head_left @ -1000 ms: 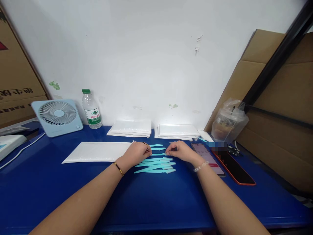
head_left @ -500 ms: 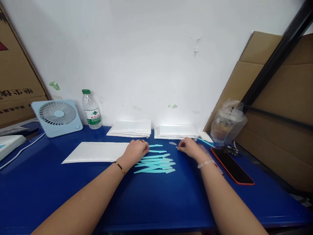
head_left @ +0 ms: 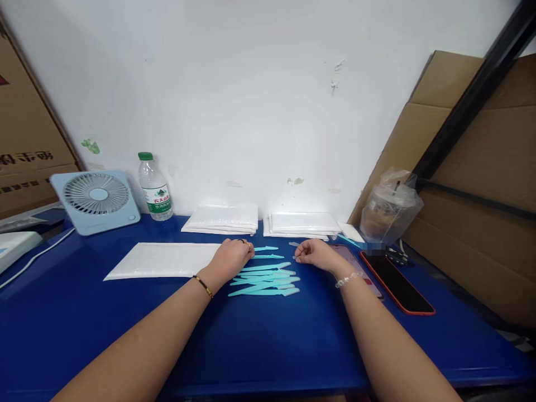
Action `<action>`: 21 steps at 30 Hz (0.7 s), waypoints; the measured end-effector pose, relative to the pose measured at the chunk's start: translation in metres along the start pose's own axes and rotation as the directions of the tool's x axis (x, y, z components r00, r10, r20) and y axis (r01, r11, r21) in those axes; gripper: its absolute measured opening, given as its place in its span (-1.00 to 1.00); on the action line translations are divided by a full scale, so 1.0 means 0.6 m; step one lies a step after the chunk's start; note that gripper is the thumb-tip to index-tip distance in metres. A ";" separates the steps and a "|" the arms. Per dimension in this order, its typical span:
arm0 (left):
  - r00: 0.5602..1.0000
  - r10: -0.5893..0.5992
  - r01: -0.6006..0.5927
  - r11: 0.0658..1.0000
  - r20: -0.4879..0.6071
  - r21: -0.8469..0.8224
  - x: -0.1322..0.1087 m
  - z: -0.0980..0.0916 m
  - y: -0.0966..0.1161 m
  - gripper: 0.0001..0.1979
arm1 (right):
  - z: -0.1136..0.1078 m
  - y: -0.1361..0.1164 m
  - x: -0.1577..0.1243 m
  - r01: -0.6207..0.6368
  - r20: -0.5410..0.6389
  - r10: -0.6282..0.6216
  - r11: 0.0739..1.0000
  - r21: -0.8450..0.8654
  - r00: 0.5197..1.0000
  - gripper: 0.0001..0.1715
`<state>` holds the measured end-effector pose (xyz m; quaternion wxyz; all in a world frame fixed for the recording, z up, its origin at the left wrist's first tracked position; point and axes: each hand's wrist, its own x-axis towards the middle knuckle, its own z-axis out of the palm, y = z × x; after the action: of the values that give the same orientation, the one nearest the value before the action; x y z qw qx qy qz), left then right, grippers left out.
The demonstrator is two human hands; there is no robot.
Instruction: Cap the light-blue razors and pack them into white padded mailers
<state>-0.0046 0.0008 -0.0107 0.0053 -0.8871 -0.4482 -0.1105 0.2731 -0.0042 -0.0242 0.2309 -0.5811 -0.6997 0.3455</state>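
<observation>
Several turquoise eyebrow razors point(head_left: 263, 282) lie in a loose, overlapping row on the blue table. My left hand point(head_left: 232, 258) is closed, its fingertips around the handle end of a separate eyebrow razor point(head_left: 270, 257) whose blade points right. Just beyond it is another razor point(head_left: 267, 248), its handle end partly hidden by that hand. My right hand point(head_left: 315, 254) pinches a small clear blade cap point(head_left: 295, 257), a short way right of the razor's tip. Behind those fingers a second clear cap point(head_left: 293, 244) lies on the table, partly covered.
A white padded envelope point(head_left: 161, 259) lies left, with stacked white envelopes point(head_left: 224, 218) along the wall. A blue fan point(head_left: 98, 201) and a water bottle point(head_left: 156, 190) stand back left. On the right are a red-edged phone point(head_left: 397, 285), another phone point(head_left: 368, 276) and a bagged drink cup point(head_left: 389, 212).
My right hand has moved left with the clear cap, closer to the razor tip, and now partly covers the second cap. My left hand has stayed almost in place.
</observation>
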 end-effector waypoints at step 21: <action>1.000 0.018 -0.018 0.999 -0.005 -0.031 0.001 0.001 0.004 -0.74 | 0.042 -0.022 0.004 0.238 -0.069 -0.242 0.969 -0.062 0.968 -0.84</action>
<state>-0.0021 0.0000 -0.0109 -0.0067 -0.8908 -0.4384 -0.1196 0.2456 -0.0084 -0.0309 0.2821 -0.5108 -0.7646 0.2738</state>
